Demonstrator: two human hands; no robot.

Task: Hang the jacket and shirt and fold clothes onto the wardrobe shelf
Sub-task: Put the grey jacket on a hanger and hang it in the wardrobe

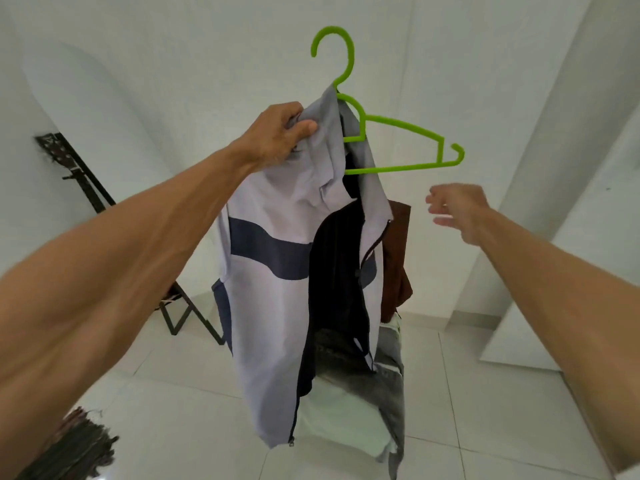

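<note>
While the left grip [284, 133] pinched the jacket [273, 216] at its shoulder, hanging straight down, the green hanger [405, 167] thrust its bare arm rightward, just above the empty, wide-spread right grip [460, 211].

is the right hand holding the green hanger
No, the right hand hangs open below the green hanger, touching nothing, while the left hand grips the jacket.

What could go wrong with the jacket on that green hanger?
The jacket covers only one side of the tilted green hanger; the other side is bare, so it might slide off. Only the left hand grips it, while the right hand is open and apart, so it could drop onto the clothes below.
</note>
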